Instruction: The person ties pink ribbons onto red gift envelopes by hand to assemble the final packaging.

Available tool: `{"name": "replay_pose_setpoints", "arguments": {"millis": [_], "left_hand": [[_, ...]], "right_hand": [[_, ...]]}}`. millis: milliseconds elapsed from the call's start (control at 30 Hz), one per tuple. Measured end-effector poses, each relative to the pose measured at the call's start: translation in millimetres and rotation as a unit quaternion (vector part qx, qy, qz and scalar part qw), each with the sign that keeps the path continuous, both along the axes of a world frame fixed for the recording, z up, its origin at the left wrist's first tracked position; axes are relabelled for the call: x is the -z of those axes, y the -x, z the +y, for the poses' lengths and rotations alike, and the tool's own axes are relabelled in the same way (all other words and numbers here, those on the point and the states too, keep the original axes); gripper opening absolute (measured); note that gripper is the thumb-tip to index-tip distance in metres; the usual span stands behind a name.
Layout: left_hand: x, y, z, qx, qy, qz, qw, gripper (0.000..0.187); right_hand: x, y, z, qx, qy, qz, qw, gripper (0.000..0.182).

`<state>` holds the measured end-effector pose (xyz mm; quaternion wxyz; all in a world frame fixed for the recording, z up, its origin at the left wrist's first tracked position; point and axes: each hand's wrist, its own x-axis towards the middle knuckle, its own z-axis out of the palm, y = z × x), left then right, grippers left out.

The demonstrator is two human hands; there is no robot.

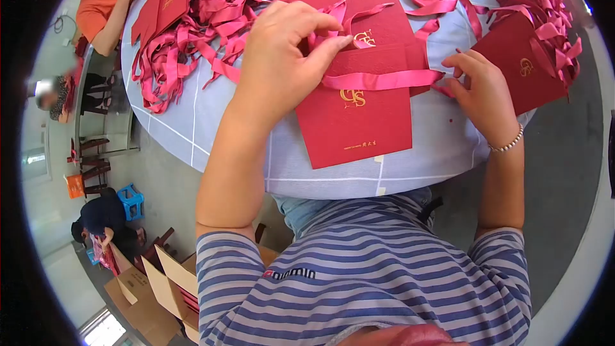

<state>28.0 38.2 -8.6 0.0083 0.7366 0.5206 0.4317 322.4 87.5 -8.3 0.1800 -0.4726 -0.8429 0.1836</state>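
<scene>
A red card or flat bag (359,118) with a gold logo lies near the table's front edge, on top of other red ones. A pink ribbon (384,81) stretches across it. Above its left side is my left hand (288,57), thumb and index finger curved towards each other with a small gap; whether a ribbon is between them is hard to tell. At the ribbon's right end my right hand (480,90) has its fingers bent and apart, holding nothing visible. To its right lies another red bag (522,64) with pink ribbons over its edge.
Heaps of pink ribbon (224,0) and red bags (168,3) cover the table's far left. A person in orange (106,9) is at the far left edge. Another person (102,214) bends near a blue stool (131,202). Open cardboard boxes (150,295) stand on the floor, lower left.
</scene>
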Motion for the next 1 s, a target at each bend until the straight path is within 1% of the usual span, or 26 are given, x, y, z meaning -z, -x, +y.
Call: {"name": "replay_pose_setpoints", "arguments": {"millis": [33, 67, 100, 133, 167, 200, 233, 300, 367, 400, 433, 467, 533, 567, 600, 667, 700, 767, 800, 900, 933, 967, 1000], "left_hand": [[-1, -3, 0, 0.026, 0.05, -0.003, 0.998, 0.012], [-3, -5, 0, 0.05, 0.099, -0.006, 0.994, 0.012], [0, -6, -1, 0.071, 0.094, -0.003, 0.993, 0.015], [0, -7, -3, 0.061, 0.109, 0.026, 0.992, 0.019], [1, -8, -5, 0.052, 0.125, 0.053, 0.989, 0.022], [5, -7, -7, 0.051, 0.119, 0.057, 0.99, 0.028], [5, -5, -7, 0.048, 0.12, 0.056, 0.99, 0.028], [5, -3, -7, 0.074, 0.188, 0.026, 0.979, 0.029], [2, -2, -9, 0.08, 0.203, 0.014, 0.976, 0.029], [1, -1, -11, 0.087, 0.216, 0.004, 0.972, 0.029], [0, -1, -11, 0.084, 0.217, 0.003, 0.972, 0.029], [-1, 0, -11, 0.088, 0.238, -0.018, 0.967, 0.029], [-2, 1, -12, 0.088, 0.259, -0.04, 0.961, 0.028], [-2, 2, -13, 0.091, 0.277, -0.064, 0.954, 0.028], [-3, 2, -13, 0.094, 0.296, -0.088, 0.947, 0.028], [-3, 4, -13, 0.097, 0.292, -0.09, 0.947, 0.028], [-2, 5, -13, 0.104, 0.288, -0.091, 0.948, 0.028], [-3, 4, -15, 0.098, 0.287, -0.091, 0.949, 0.028], [-4, 3, -15, 0.093, 0.284, -0.09, 0.95, 0.028], [-5, 2, -15, 0.074, 0.275, -0.062, 0.956, 0.029], [-3, 2, -15, 0.074, 0.276, -0.063, 0.956, 0.029], [0, 3, -14, 0.082, 0.232, -0.032, 0.969, 0.029], [3, 3, -14, 0.09, 0.187, -0.001, 0.978, 0.029]], "right_hand": [[6, -1, 2, -0.001, -0.001, 0.001, 1.0, 0.023], [12, -4, 6, -0.031, -0.018, 0.003, 0.999, 0.021], [14, -3, 8, -0.061, -0.036, 0.005, 0.998, 0.019], [13, -1, 7, -0.065, -0.037, 0.007, 0.997, 0.019], [10, 1, 5, -0.063, -0.085, 0.035, 0.994, 0.017], [7, 3, 2, -0.06, -0.132, 0.063, 0.987, 0.015], [4, 5, 0, -0.063, -0.131, 0.063, 0.987, 0.015], [-1, 8, -4, -0.097, -0.133, 0.163, 0.973, 0.016], [-1, 7, -8, -0.119, -0.146, 0.159, 0.969, 0.017], [-2, 8, -14, -0.098, -0.02, 0.208, 0.973, 0.018], [-3, 10, -18, -0.075, 0.106, 0.251, 0.959, 0.02], [-1, 16, -20, -0.078, 0.108, 0.251, 0.959, 0.02], [4, 32, -25, -0.116, 0.186, 0.377, 0.9, 0.022], [5, 38, -28, -0.118, 0.217, 0.404, 0.881, 0.026], [5, 43, -29, -0.119, 0.219, 0.404, 0.88, 0.026], [6, 51, -28, -0.104, 0.335, 0.485, 0.801, 0.029], [7, 51, -26, -0.104, 0.337, 0.485, 0.8, 0.029], [12, 52, -23, -0.066, 0.311, 0.448, 0.835, 0.033], [12, 53, -24, -0.064, 0.312, 0.448, 0.835, 0.033], [12, 62, -29, -0.059, 0.282, 0.458, 0.841, 0.028], [15, 64, -32, -0.051, 0.246, 0.434, 0.865, 0.023], [17, 64, -33, -0.043, 0.21, 0.409, 0.887, 0.018], [17, 64, -33, -0.043, 0.211, 0.408, 0.887, 0.018]]}}
